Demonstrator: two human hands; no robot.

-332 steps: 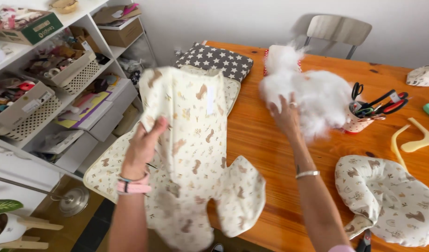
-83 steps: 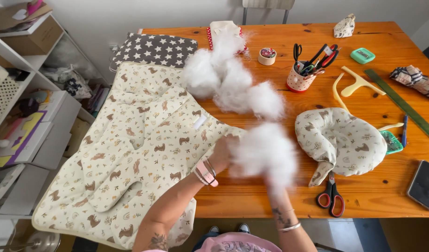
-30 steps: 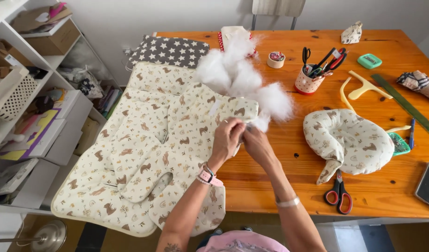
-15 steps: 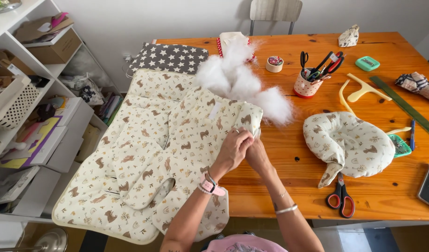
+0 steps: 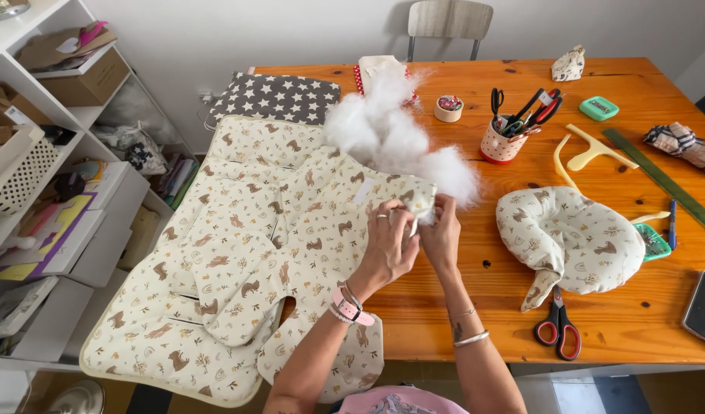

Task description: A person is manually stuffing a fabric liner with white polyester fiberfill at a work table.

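We had both grips closed on the corner of the animal-print fabric cover (image 5: pixel 291 230): our left hand (image 5: pixel 387 249) pinched its edge from the near side, our right hand (image 5: pixel 442 234) pressed against it from the right, fingers curled. White stuffing (image 5: pixel 398 138) bulged from the cover just beyond our hands. The cover lay across the left end of the wooden surface (image 5: pixel 644 322), hanging over its edge. A stuffed curved cushion (image 5: pixel 571 238) sat to the right, red-handled scissors (image 5: pixel 558 326) just beside it.
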